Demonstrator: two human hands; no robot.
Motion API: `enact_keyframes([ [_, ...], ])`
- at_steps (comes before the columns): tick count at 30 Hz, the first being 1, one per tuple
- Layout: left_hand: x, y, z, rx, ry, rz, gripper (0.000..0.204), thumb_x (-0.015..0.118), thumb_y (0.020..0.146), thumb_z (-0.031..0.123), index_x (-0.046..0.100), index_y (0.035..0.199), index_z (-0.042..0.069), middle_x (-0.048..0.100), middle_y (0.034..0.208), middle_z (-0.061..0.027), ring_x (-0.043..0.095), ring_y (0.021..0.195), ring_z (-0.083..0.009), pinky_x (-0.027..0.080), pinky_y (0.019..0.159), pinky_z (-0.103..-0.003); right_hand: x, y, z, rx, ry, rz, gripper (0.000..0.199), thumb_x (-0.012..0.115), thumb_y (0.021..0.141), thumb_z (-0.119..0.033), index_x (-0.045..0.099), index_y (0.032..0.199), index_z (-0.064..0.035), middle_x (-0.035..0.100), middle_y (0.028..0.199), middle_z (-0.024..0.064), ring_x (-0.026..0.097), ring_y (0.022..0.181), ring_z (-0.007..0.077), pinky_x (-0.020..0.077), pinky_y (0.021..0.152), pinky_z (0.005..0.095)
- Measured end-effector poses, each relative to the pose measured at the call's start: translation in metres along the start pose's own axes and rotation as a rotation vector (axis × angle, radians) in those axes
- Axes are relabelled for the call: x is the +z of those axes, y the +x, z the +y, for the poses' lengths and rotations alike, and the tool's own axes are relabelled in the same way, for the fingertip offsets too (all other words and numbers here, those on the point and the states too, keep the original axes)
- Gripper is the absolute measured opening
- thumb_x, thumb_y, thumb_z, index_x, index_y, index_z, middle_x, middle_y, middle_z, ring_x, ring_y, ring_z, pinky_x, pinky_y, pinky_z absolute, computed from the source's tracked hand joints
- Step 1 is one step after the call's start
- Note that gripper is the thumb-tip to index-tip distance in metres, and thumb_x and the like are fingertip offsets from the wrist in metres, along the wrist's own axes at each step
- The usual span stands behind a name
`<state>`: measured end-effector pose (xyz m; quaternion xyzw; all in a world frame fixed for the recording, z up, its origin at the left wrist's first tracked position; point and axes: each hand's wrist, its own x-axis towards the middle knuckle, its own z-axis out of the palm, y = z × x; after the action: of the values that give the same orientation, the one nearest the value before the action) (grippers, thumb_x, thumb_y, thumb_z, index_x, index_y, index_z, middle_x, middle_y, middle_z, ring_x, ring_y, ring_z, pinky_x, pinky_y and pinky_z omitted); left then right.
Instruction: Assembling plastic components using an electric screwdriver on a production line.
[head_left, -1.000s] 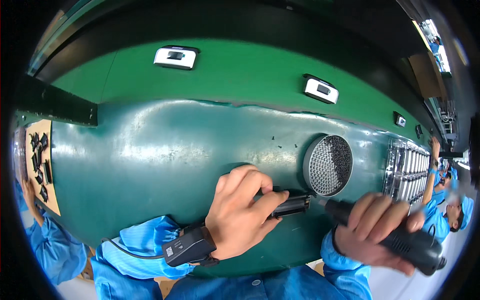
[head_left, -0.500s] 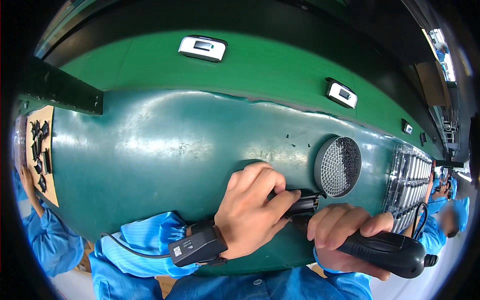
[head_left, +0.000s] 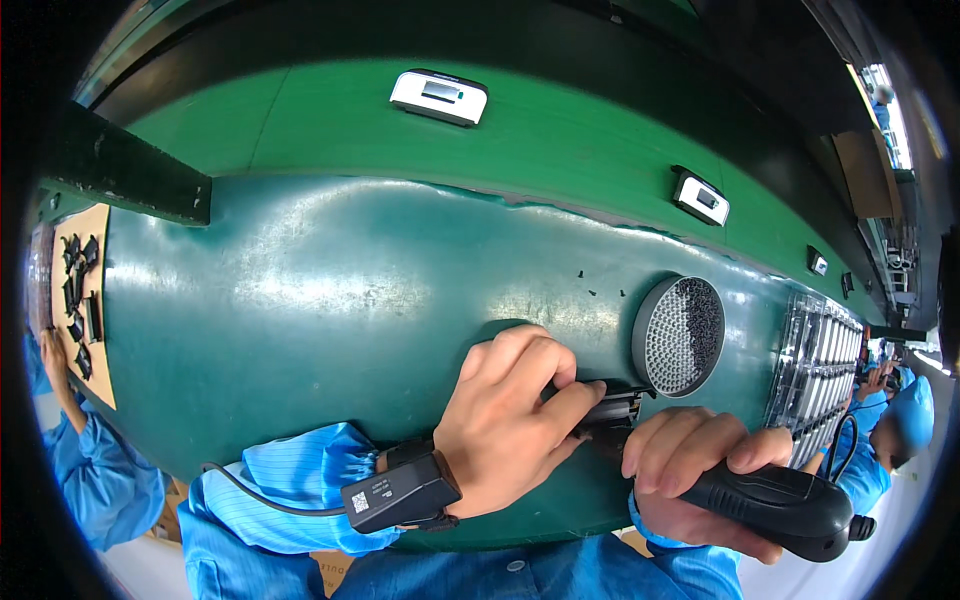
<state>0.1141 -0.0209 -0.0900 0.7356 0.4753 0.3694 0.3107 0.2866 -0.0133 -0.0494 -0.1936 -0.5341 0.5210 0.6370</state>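
My left hand (head_left: 515, 410) is closed on a small black housing (head_left: 622, 406), which lies on the green work surface (head_left: 300, 370); the fingers hide most of it. In my right hand (head_left: 690, 455) is a black electric screwdriver (head_left: 785, 508), held lengthwise with its nose toward the housing. The nose (head_left: 606, 438) sits right beside the housing's near edge; whether the bit touches a screw cannot be made out. Just beyond both hands stands a round dish (head_left: 660, 350) with a dimpled plate and many tiny black screws (head_left: 705, 320) along its right side.
A few loose screws (head_left: 592, 292) lie left of the dish. A green conveyor (head_left: 570, 150) with white devices (head_left: 438, 97) runs along the back. Clear trays (head_left: 815, 350) stand at the right. Black parts (head_left: 80, 280) lie on a board at the far left, near a co-worker's hand (head_left: 55, 355).
The white devices on the conveyor have shifted to the right. Both hands stay nearly in place, still holding the housing and the screwdriver.
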Motion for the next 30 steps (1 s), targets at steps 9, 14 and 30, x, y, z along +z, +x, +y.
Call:
enact_keyframes([
  [9,0.000,0.001,-0.001,0.008,0.002,0.012,0.051,0.087,0.057,0.012,0.077,0.107,0.013,0.052,0.106,-0.0018,0.054,0.111,-0.0272,0.041,0.087,-0.041,-0.001,0.000,0.002,-0.020,-0.020,-0.018,0.070,0.063,0.091,-0.069,0.043,0.117,-0.0073,0.058,0.073,0.0114,0.056,0.056,0.0237,0.0500,0.048,0.0391],
  [14,0.000,0.000,-0.002,0.007,-0.011,0.000,0.053,0.087,0.056,0.011,0.077,0.107,0.013,0.052,0.106,-0.0018,0.054,0.111,-0.0272,0.041,0.086,-0.040,-0.001,-0.002,0.007,-0.054,-0.018,-0.029,0.070,0.063,0.091,-0.069,0.043,0.117,-0.0075,0.058,0.073,0.0114,0.056,0.055,0.0235,0.0499,0.047,0.0384],
  [30,-0.021,0.007,0.058,0.045,0.050,-0.001,0.054,0.087,0.054,0.011,0.075,0.107,0.012,0.058,0.108,-0.0020,0.056,0.114,-0.0285,0.043,0.089,-0.043,0.017,0.010,-0.037,-0.227,-0.065,-0.185,0.080,0.069,0.082,-0.075,0.051,0.109,-0.0015,0.061,0.068,0.0130,0.060,0.051,0.0238,0.0533,0.049,0.0389],
])
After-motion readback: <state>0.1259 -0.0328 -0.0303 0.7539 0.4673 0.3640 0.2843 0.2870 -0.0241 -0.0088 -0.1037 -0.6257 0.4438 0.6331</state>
